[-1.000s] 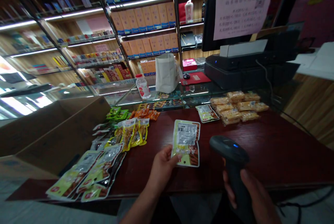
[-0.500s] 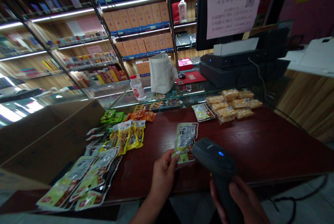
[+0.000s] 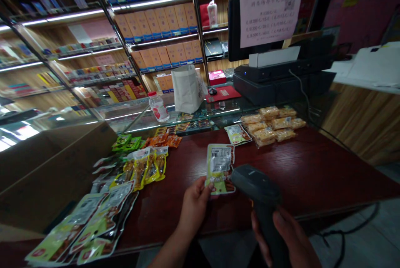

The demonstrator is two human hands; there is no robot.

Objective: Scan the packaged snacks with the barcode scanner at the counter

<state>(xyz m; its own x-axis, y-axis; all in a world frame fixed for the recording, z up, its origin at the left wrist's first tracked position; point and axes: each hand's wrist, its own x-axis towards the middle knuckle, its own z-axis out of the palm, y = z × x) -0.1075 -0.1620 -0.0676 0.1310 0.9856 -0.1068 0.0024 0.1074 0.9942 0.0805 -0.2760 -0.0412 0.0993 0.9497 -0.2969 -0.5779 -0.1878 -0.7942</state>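
My left hand (image 3: 195, 203) pinches the lower left edge of a green and white snack packet (image 3: 220, 164), its label side with a barcode facing up. Wrapped round the handle of a dark barcode scanner (image 3: 258, 187) is my right hand (image 3: 287, 234). The scanner's head points left at the packet, close to its right edge. A blue light that showed on it earlier is not visible. Behind the held packet lies a similar snack packet (image 3: 238, 134) on the dark red table (image 3: 187, 218).
Left of the hands are large snack packets (image 3: 90, 222), yellow-edged packets (image 3: 143, 166), orange packets (image 3: 164, 140) and a cardboard box (image 3: 56, 172). Wrapped pastries (image 3: 271, 124) lie at the back right. A bottle (image 3: 158, 107), paper bag (image 3: 187, 89) and monitor (image 3: 233, 31) stand beyond.
The blue light on the scanner has gone out. The held packet appears flatter and more squarely turned toward me. The whole view has shifted slightly, with the background moving left.
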